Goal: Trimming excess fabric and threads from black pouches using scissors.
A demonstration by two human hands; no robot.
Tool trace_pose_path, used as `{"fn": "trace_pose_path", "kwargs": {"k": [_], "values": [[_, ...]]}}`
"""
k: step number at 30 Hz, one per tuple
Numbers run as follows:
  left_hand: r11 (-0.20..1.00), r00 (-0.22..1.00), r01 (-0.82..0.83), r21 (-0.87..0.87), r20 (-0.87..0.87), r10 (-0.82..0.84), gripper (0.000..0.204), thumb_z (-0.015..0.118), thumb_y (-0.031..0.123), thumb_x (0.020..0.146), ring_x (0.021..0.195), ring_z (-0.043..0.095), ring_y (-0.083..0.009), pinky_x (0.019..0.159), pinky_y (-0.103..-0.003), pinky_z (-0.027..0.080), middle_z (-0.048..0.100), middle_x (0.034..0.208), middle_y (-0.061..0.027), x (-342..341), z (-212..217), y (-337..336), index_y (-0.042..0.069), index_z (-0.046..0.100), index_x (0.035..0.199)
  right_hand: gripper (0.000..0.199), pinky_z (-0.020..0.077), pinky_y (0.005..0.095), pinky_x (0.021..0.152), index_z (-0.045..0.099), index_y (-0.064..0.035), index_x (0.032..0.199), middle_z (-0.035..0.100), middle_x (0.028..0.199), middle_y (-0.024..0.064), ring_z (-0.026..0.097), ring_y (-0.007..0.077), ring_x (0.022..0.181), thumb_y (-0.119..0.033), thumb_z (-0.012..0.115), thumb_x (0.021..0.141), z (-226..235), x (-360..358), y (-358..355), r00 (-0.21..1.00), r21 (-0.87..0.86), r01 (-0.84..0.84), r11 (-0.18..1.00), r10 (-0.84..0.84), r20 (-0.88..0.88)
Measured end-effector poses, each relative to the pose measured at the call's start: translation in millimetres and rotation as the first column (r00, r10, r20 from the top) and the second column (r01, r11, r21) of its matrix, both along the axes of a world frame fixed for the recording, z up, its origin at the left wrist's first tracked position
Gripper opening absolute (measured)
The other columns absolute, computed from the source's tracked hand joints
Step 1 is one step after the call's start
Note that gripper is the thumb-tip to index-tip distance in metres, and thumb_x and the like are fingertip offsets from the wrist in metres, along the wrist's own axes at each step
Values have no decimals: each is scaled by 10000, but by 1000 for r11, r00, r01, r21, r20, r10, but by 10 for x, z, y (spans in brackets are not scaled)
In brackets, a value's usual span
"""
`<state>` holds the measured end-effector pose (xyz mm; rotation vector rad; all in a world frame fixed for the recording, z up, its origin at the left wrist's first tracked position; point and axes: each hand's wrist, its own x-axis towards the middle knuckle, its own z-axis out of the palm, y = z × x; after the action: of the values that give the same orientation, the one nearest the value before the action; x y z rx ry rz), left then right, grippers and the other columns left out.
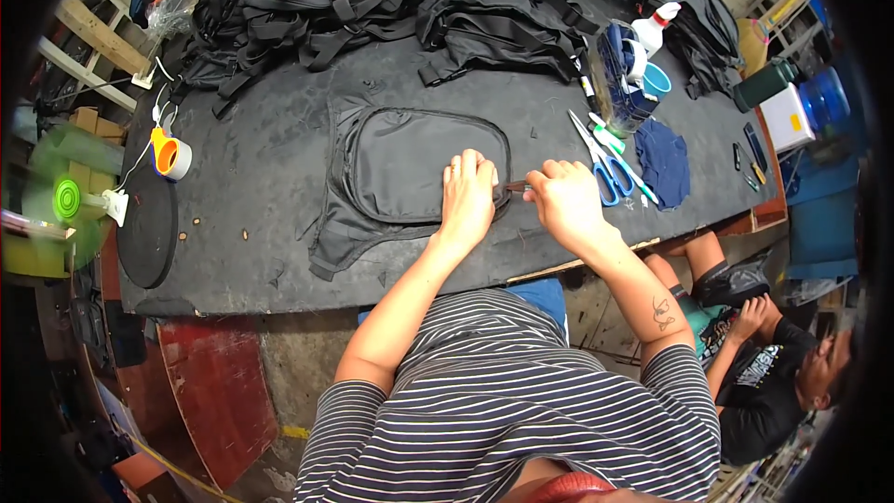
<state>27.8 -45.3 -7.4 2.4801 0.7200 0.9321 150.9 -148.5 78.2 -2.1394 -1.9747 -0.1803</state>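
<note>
A black fabric bag panel (400,163) lies flat on the dark table, with a rounded, piped edge and side flaps spread to the left. My left hand (467,196) rests on its right part, fingers stretched and pressing the cloth down. Just right of it, my right hand (566,200) is closed around a small dark slender tool (515,186), probably thread snips. The tool's tip meets the panel's right edge by my left fingertips. Most of the tool is hidden in my fist.
Black bags (372,0) are heaped along the far side. Blue-handled scissors (610,172), a dark blue cloth (663,163) and a clear container (619,84) lie to the right. An orange tape roll (170,156) sits left, near a spinning green fan (70,196). Another person (759,363) sits at right.
</note>
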Motion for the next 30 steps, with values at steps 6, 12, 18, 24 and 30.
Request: {"fn": "trace_pose_path", "kwargs": {"k": [6,12,18,24,30], "values": [[988,988,53,-144,151,-31,113,590,-17,703,865,506,-285,746,-398,395,516,903,-101,-27,45,12,32,574,804,106,410,365,650,619,-76,738,536,695,75,565,252,686,-177,651,734,-28,-28,39,994,-12,-32,999,34,99],[991,986,85,-105,152,-69,54,629,-7,676,885,523,-261,746,-383,397,545,903,-81,-73,114,-57,30,598,700,87,424,355,688,640,-81,744,592,737,81,592,226,723,-142,587,712,-27,-32,56,988,-42,-25,999,31,149],[998,997,-27,-56,73,31,124,579,-60,652,869,495,-293,750,-404,378,505,877,-105,-6,77,-93,34,540,722,84,422,356,685,635,-78,738,590,728,84,589,227,718,-140,589,705,-48,-36,65,991,-38,-44,998,48,126],[998,1000,-10,-68,24,12,102,545,-46,698,895,479,-295,772,-400,370,504,916,-110,16,65,-89,31,525,763,86,413,354,665,630,-80,736,579,708,75,578,224,703,-127,580,683,-91,-30,65,988,7,-47,999,46,150],[998,999,-9,-62,50,12,162,561,-61,658,903,481,-304,776,-408,373,499,914,-114,-25,64,-61,46,525,775,82,416,363,670,623,-78,741,575,705,71,580,230,716,-127,621,676,-45,-57,90,995,-5,-12,1000,13,95]]}}
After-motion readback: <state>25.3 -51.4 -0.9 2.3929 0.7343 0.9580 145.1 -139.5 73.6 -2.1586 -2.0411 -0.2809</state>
